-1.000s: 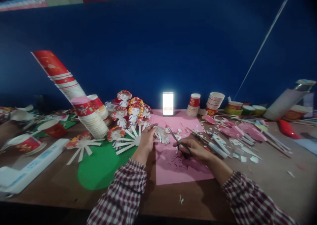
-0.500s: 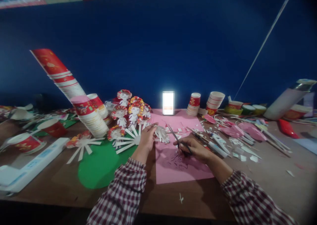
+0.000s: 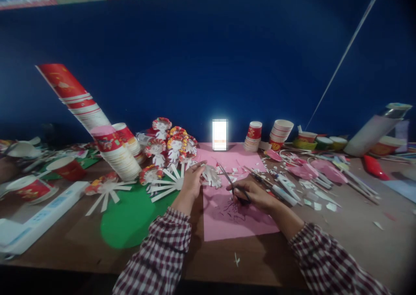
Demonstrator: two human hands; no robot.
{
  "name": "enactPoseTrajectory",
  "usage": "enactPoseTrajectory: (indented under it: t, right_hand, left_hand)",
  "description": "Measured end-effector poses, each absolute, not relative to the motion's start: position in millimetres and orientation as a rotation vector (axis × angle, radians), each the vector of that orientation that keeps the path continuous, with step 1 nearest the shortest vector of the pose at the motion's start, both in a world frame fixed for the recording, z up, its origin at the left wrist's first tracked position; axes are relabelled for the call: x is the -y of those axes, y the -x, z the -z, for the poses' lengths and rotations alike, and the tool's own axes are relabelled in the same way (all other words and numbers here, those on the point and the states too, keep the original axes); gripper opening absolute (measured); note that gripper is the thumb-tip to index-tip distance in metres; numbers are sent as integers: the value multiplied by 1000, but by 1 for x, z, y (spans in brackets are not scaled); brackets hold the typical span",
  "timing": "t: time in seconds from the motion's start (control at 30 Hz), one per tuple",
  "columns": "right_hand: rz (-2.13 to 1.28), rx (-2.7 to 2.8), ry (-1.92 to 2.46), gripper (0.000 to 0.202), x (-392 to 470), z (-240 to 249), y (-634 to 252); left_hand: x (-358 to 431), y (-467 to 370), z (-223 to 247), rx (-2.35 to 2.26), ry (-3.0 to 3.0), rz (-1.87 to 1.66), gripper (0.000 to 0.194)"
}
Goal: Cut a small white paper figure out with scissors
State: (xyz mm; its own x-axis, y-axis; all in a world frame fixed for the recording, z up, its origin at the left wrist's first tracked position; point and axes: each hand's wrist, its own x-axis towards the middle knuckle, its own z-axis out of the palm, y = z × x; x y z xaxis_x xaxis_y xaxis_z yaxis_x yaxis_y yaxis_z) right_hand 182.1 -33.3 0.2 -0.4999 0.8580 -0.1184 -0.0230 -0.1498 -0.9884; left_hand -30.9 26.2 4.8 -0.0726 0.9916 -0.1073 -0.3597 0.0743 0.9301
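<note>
Near the middle, my left hand (image 3: 193,183) holds a small white paper cutout (image 3: 211,176) by its left side. My right hand (image 3: 252,194) is closed on dark-handled scissors (image 3: 229,179), whose blades point up and left, just right of the cutout. Both hands are over a pink sheet (image 3: 221,225) with dark scribbled marks or scraps on it. Left of my left hand lies a piece with white paper strips fanned out (image 3: 169,183). Behind it stand several paper figures (image 3: 176,145) with red and yellow frilled heads.
Stacked red-and-white paper cups (image 3: 117,156) lean at the left, above a green sheet (image 3: 126,223) and a white power strip (image 3: 48,217). More cups (image 3: 253,135) stand behind the pink sheet. Pens, sticks and paper scraps (image 3: 316,206) litter the right. A bright phone-like screen (image 3: 220,134) glows at the back.
The whole view has shifted slightly, so things appear a little farther left. Both hands keep nearly the same pose, with the cutout and scissors still held.
</note>
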Motion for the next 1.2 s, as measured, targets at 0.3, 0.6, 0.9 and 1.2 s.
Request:
enactPoseTrajectory:
  t: [0.3,0.6,0.9,1.2]
  right_hand:
    - [-1739,1453,954,54,32,3,-183]
    - [-1731,1417,988,54,34,-5,-180]
    - [-1714,1438,986,52,34,-4,-180]
    - [-1686,1444,983,51,32,-2,-181]
  left_hand:
    - [-23,31,-11,-1053,-809,-1360,26]
    - [-25,32,-5,-1054,-837,-1360,27]
    - [-27,32,-5,-1062,-855,-1335,29]
    - [-26,32,-3,-1098,-911,-1273,38]
